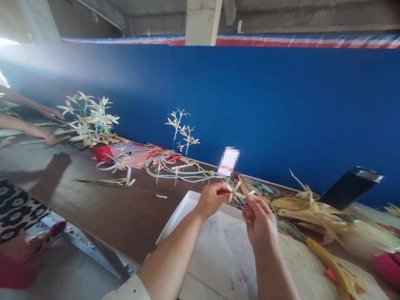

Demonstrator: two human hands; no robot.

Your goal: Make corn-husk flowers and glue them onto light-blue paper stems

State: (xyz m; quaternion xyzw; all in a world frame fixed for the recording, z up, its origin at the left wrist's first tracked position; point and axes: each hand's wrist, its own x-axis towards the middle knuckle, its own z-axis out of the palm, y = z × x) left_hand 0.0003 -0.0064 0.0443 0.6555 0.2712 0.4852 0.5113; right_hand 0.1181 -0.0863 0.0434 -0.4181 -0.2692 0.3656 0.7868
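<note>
both left hand (213, 198) and right hand (258, 218) pinching a husk flower (238, 191); pink "2.46" on white board (215, 246)

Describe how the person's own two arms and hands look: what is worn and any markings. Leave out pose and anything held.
Both hands are bare, with no gloves. No rings, watch or markings can be made out on the left hand or the right hand. Both forearms are uncovered. A pale, cream-coloured sleeve edge shows on the left arm at the bottom of the picture; the right arm leaves the frame before any sleeve appears.
</note>
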